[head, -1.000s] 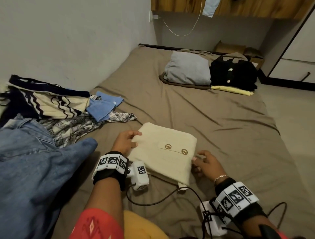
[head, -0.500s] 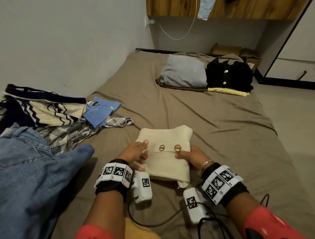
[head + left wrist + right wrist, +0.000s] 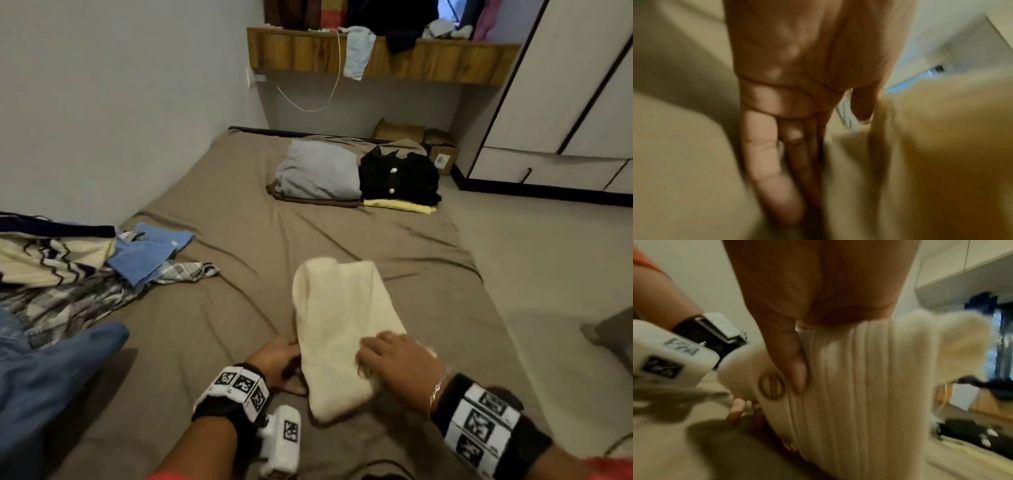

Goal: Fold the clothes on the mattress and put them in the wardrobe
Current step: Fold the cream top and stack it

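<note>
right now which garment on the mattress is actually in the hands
The cream ribbed knit in the near middle of the mattress: right hand and left hand grip it. The others lie untouched.

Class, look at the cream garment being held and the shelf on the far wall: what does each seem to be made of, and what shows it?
Cream garment: apparently a soft ribbed knit, perhaps wool or acrylic; parallel ribs and fuzzy edges show. Its button looks brown, material unclear. Shelf: wood or wood-look laminate, with brown vertical grain.
</note>
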Demonstrator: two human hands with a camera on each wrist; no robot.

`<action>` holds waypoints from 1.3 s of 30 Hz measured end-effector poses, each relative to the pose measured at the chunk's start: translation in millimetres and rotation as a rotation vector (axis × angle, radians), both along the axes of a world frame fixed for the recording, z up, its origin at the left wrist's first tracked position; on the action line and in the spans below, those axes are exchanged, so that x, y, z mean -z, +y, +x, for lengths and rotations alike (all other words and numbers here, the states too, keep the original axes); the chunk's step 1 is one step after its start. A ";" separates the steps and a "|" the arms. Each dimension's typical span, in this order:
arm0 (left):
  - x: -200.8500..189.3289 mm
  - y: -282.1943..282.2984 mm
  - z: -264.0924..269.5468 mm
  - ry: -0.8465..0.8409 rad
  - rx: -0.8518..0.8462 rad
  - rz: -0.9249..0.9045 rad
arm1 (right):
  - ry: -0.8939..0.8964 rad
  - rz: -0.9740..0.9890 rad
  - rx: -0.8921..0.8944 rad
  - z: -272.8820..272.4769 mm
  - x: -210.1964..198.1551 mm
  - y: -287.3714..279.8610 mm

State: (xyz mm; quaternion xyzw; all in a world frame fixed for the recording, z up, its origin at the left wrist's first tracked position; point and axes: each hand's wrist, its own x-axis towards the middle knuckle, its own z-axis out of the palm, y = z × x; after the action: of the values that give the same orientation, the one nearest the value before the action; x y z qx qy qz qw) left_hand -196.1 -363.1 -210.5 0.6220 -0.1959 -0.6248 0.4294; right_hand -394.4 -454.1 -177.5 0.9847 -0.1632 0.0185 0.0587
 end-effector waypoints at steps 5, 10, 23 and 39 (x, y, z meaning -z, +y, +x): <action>2.4 1.9 -0.8 -0.229 -0.198 0.036 | -0.310 0.397 0.210 -51.4 38.9 9.4; -1.4 -5.0 -5.8 -0.223 -0.471 0.014 | -0.668 0.720 0.697 -64.1 43.5 -15.8; -10.3 3.1 -26.9 -0.153 -0.403 0.003 | -0.778 1.057 0.767 -52.1 47.0 -13.9; 4.6 -20.9 1.4 -0.193 -0.457 0.047 | -0.678 1.331 0.891 -12.7 22.9 -104.4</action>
State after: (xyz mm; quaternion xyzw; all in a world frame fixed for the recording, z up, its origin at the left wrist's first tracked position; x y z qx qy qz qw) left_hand -194.7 -384.0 -215.1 0.7168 -0.0759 -0.4536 0.5242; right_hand -407.0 -558.5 -200.4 0.5999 -0.5190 0.1870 -0.5795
